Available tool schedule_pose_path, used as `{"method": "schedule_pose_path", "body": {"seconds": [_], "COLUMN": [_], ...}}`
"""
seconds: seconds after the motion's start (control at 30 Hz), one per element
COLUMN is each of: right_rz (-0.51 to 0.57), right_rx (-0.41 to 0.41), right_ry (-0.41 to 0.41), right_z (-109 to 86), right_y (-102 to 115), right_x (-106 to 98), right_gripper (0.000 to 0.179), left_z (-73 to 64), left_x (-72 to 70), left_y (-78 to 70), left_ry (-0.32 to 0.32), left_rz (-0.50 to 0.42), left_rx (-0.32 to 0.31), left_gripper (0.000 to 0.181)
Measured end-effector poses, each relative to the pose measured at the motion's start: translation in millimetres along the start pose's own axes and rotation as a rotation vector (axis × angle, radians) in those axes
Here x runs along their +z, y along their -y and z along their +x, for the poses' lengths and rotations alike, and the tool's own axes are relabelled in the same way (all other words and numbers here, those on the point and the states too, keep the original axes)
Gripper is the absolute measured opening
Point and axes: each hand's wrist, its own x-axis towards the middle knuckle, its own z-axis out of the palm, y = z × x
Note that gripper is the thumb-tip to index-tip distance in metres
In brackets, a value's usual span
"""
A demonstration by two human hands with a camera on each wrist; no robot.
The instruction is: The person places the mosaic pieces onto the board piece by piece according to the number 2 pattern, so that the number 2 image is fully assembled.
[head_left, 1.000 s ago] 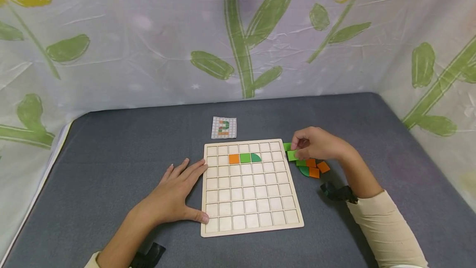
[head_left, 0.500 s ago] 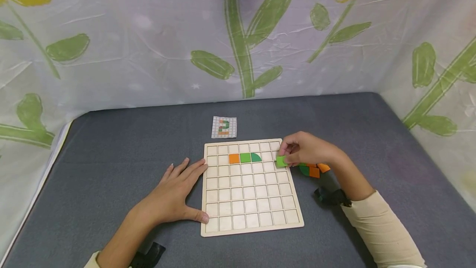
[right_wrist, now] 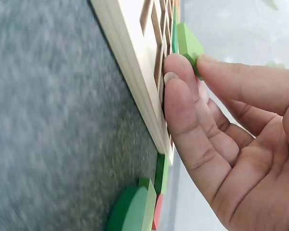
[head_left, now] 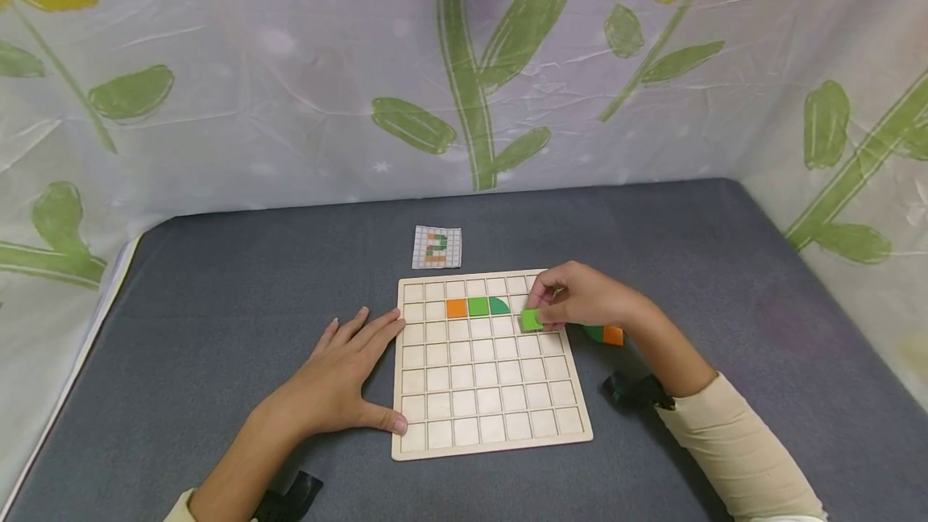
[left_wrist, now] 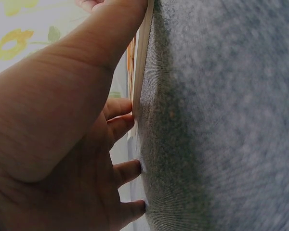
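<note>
My right hand (head_left: pixel 586 296) pinches a light green square tile (head_left: pixel 531 320) between thumb and fingers, over the right part of the wooden grid board (head_left: pixel 471 381). In the right wrist view the green tile (right_wrist: pixel 188 45) tilts up from the fingertips, close over the board's cells. My left hand (head_left: pixel 337 385) lies spread at the board's left edge, its thumb and fingertips touching the rim; the left wrist view shows its fingers (left_wrist: pixel 123 122) straight. In the second row sit an orange square (head_left: pixel 456 308), a green square (head_left: pixel 478 307) and a dark green quarter-round tile (head_left: pixel 499 306).
A small printed card (head_left: pixel 437 248) with a coloured grid pattern lies behind the board. Right of the board, partly hidden by my right hand, are loose tiles, among them an orange square (head_left: pixel 613 335) and a dark green rounded one (head_left: pixel 594 333). A flowered curtain (head_left: pixel 290 87) stands behind the table.
My right hand has taken the light green tile from the pile and carried it left over the board. My left hand has stayed in place.
</note>
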Motion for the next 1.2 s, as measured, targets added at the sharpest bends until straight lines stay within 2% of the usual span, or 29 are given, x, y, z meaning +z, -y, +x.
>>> {"method": "schedule_pose_path", "body": {"seconds": [0.2, 0.4, 0.6, 0.8, 1.03, 1.2], "right_rz": [-0.039, -0.034, -0.078, -0.050, -0.089, -0.099], "right_rx": [0.000, 0.011, -0.025, -0.017, -0.041, -0.025], "right_ry": [-0.019, -0.043, -0.054, -0.047, -0.033, -0.024], "right_z": [2.2, 5.9, 8.0, 7.3, 4.6, 4.4], "right_y": [4.3, 6.4, 7.7, 10.2, 11.8, 11.4], "right_x": [7.2, 14.2, 18.7, 20.4, 18.9, 17.9], "right_gripper": [0.008, 0.010, 0.011, 0.012, 0.012, 0.010], "left_z": [-0.3, -0.1, 0.4, 0.9, 0.7, 0.5], "left_x": [-0.5, -1.0, -0.4, 0.7, 0.5, 0.0], "left_y": [-1.2, -0.9, 0.1, 0.7, 0.8, 0.5], "left_ry": [0.002, 0.007, 0.010, 0.011, 0.011, 0.013], "left_rz": [-0.008, -0.006, -0.007, -0.005, -0.008, -0.014], "left_rx": [-0.007, -0.010, -0.011, -0.012, -0.007, -0.007], "left_gripper": [0.128, 0.128, 0.128, 0.129, 0.129, 0.129]}}
